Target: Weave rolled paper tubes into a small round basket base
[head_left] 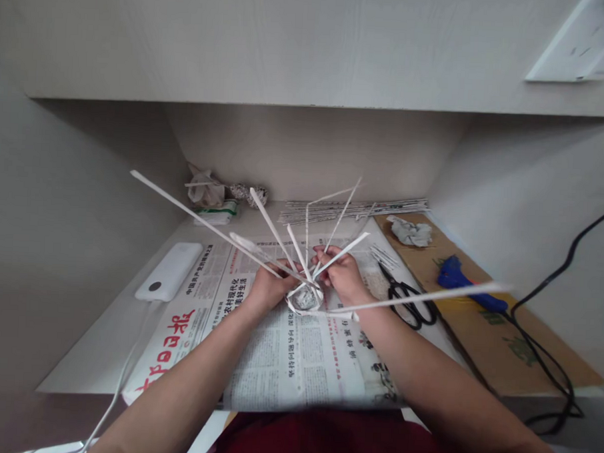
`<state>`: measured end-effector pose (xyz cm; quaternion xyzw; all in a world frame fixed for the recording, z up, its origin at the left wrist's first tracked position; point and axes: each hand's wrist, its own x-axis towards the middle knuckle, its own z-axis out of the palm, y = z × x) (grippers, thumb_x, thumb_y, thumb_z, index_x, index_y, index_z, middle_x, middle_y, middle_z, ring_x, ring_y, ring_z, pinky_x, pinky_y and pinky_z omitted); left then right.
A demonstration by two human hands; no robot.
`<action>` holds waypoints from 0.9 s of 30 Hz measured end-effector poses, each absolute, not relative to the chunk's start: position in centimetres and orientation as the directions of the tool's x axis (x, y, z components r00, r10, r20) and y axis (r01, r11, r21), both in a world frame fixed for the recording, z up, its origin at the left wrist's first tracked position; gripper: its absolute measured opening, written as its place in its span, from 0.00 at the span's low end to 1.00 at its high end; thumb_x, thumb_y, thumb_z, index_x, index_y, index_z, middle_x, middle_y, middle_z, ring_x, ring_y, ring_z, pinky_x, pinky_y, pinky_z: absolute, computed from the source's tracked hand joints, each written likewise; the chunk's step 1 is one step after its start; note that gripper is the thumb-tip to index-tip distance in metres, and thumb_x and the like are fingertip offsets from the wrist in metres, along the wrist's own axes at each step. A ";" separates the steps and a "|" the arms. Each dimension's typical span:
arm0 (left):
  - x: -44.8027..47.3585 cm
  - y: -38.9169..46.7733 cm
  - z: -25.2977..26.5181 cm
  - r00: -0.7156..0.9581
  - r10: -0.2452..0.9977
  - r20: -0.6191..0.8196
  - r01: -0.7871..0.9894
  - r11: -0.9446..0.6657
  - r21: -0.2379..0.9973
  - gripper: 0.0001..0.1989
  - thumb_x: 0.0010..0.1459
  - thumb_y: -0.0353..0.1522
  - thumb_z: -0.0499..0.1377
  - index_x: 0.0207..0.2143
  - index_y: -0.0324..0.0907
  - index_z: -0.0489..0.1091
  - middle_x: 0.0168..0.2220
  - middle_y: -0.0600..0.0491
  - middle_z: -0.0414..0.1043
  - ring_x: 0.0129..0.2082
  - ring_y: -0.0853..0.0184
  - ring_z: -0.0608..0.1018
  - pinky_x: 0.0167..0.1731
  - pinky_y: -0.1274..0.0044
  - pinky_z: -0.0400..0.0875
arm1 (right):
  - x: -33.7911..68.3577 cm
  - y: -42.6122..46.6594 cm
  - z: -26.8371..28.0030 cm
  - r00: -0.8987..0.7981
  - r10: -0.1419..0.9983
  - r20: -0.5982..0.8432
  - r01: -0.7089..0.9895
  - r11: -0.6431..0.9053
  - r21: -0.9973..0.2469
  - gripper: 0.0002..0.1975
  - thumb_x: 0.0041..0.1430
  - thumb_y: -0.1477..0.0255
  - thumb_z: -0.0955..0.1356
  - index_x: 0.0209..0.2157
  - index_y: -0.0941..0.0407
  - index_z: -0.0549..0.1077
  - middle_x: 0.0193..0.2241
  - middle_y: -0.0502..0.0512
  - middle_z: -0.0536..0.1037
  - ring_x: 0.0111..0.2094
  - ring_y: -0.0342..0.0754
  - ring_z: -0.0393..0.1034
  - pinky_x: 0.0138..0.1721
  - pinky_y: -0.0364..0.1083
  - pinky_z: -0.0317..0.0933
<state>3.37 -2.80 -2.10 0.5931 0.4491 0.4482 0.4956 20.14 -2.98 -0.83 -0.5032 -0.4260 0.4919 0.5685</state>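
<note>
A small round paper basket (304, 308) with a newspaper-print base is held above the spread newspaper, its opening facing me. Long white rolled-paper tubes (269, 220) fan out from its rim, several pointing away and one (419, 297) reaching out to the right. My left hand (272, 284) is closed on the left side of the basket, where the tubes meet the rim. On the far right side of the rim, the fingers of my right hand (340, 273) pinch a thin bent paper tube (341, 218). My left fingertips are partly hidden behind the tubes.
Newspaper (265, 378) covers the middle of the desk. Black scissors (409, 304), cardboard (477, 341) and a blue glue gun (467, 284) with a black cord lie right. A bundle of paper tubes (353, 210) is at the back, a white power bank (170, 271) left.
</note>
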 end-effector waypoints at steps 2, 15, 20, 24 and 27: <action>3.4 -2.9 -2.0 0.198 0.976 0.094 0.057 -0.107 0.993 0.13 0.43 0.36 0.70 0.31 0.39 0.79 0.26 0.51 0.78 0.25 0.67 0.76 0.26 0.77 0.68 | 20.3 -2.9 -0.6 0.153 0.985 -0.075 -0.217 -0.041 -0.975 0.19 0.44 0.60 0.74 0.35 0.58 0.73 0.21 0.48 0.74 0.14 0.38 0.59 0.13 0.39 0.51; 3.6 -2.9 -1.6 0.152 0.981 0.121 0.072 -0.133 0.988 0.11 0.47 0.36 0.67 0.32 0.39 0.81 0.32 0.47 0.81 0.30 0.60 0.80 0.33 0.72 0.73 | 20.4 -2.7 0.0 0.187 0.969 -0.164 -0.308 -0.100 -0.946 0.16 0.40 0.66 0.76 0.30 0.56 0.71 0.18 0.46 0.74 0.19 0.43 0.70 0.20 0.41 0.65; 3.2 -2.7 -1.6 0.079 0.982 0.172 0.089 -0.179 0.980 0.09 0.48 0.35 0.66 0.31 0.40 0.81 0.33 0.46 0.81 0.34 0.57 0.81 0.37 0.70 0.74 | 20.2 -3.1 -0.4 -0.033 0.988 -0.152 -0.250 -0.156 -0.956 0.14 0.37 0.75 0.75 0.32 0.56 0.75 0.26 0.50 0.79 0.27 0.46 0.75 0.29 0.43 0.69; 3.1 -2.7 -1.7 0.043 0.974 0.223 0.141 -0.227 0.964 0.06 0.48 0.34 0.66 0.30 0.41 0.80 0.32 0.47 0.81 0.33 0.59 0.81 0.36 0.71 0.74 | 19.8 -3.8 -0.1 -0.062 0.978 -0.199 -0.176 -0.207 -0.962 0.13 0.43 0.67 0.75 0.32 0.57 0.78 0.23 0.50 0.78 0.23 0.45 0.72 0.25 0.43 0.66; 3.1 -2.8 -1.8 0.069 0.966 0.249 0.183 -0.258 0.949 0.06 0.50 0.32 0.65 0.31 0.42 0.81 0.34 0.48 0.81 0.34 0.60 0.81 0.37 0.72 0.74 | 19.6 -3.8 -0.1 0.025 0.975 -0.220 -0.155 -0.214 -0.965 0.17 0.44 0.60 0.75 0.33 0.57 0.78 0.20 0.49 0.77 0.20 0.44 0.69 0.22 0.43 0.64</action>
